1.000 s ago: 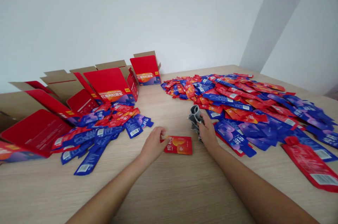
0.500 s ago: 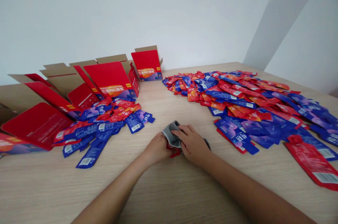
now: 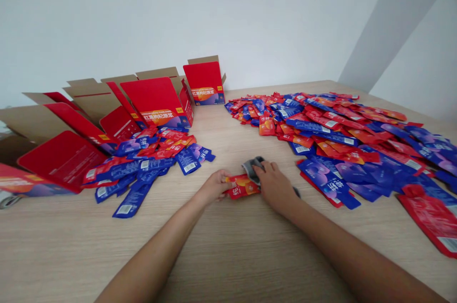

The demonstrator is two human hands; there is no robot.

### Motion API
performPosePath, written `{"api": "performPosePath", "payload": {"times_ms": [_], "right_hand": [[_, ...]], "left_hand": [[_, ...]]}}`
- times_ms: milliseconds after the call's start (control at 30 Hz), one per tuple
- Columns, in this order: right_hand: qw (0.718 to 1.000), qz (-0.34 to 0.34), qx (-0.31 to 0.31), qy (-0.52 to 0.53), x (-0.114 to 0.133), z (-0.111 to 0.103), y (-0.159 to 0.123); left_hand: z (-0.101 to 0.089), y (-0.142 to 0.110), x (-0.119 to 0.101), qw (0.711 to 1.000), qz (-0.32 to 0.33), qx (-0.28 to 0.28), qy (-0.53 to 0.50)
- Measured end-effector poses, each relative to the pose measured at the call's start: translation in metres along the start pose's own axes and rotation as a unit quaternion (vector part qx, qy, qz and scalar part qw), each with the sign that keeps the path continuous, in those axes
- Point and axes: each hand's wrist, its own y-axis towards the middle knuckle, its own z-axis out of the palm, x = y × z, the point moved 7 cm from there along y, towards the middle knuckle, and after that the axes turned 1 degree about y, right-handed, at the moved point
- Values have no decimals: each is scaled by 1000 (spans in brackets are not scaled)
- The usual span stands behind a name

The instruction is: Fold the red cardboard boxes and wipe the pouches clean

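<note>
My left hand (image 3: 213, 188) pinches one end of a red and orange pouch (image 3: 240, 188) just over the table. My right hand (image 3: 276, 188) is closed on a grey cloth (image 3: 254, 169), which lies against the pouch's other end; the fingers partly cover that end. To the left of my hands, a small heap of red and blue pouches (image 3: 157, 154) lies in front of the cartons. A far larger pile of the same pouches (image 3: 328, 127) spreads over the right side of the table.
Several open red cartons with raised flaps stand along the left, among them a red carton (image 3: 153, 98) and, farther back by the wall, another carton (image 3: 204, 79). A roll of tape (image 3: 9, 200) shows at the left edge. Light wood tabletop (image 3: 228, 255) lies beneath my forearms.
My hands have drawn apart, the right one with the cloth moving right. More of the pouch shows between them. The whole view has shifted slightly.
</note>
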Motion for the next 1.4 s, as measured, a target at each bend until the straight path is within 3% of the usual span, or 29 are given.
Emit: {"api": "performPosePath", "payload": {"times_ms": [100, 167, 267, 367, 433, 533, 633, 700, 800, 867, 933, 1000, 1067, 1133, 1167, 1300, 1400], "right_hand": [[999, 41, -28, 18, -32, -5, 6], [995, 42, -63, 69, -37, -12, 5], [989, -6, -94, 116, -9, -16, -3], [990, -102, -45, 88, 38, -6, -11], [990, -126, -9, 62, 50, 3, -11], [998, -54, 8, 18, 23, 7, -1], [999, 33, 2, -10, -17, 2, 7], [999, 50, -10, -1, -30, -2, 9], [997, 57, -30, 37, -38, -1, 8], [993, 58, -55, 86, -42, 1, 9], [980, 56, -102, 164, -48, -1, 10], [956, 44, -165, 239, -53, -10, 9], [939, 16, -218, 267, -47, -21, 4], [942, -30, -223, 249, -26, -30, -4], [949, -57, -205, 233, -12, -32, -7], [970, -135, -89, 180, 40, -23, -17], [983, -123, -35, 134, 51, -11, -13]], "left_hand": [[-8, -2, 0, 1000, 2, -14, -10], [-7, -2, 0, 1000, -2, -5, 6], [0, 0, 0, 999, -7, 20, 40], [0, 2, -1, 999, 16, 12, 32], [-1, 3, 0, 999, 27, 12, 22], [-3, 3, 3, 999, 19, 25, 24], [-12, -1, -5, 994, 54, -37, 91], [-14, -10, -20, 967, 130, -87, 201], [1, -23, -36, 890, 221, -80, 391], [8, -28, -37, 847, 228, -69, 475], [8, -28, -38, 831, 217, -88, 505], [6, -26, -39, 858, 202, -108, 460], [5, -20, -32, 921, 145, -99, 348], [10, -15, -17, 974, 49, -63, 213], [14, -14, -9, 987, 6, -46, 154], [26, -12, 9, 996, -55, -28, 59], [28, -10, 13, 996, -65, -12, 59]]}}
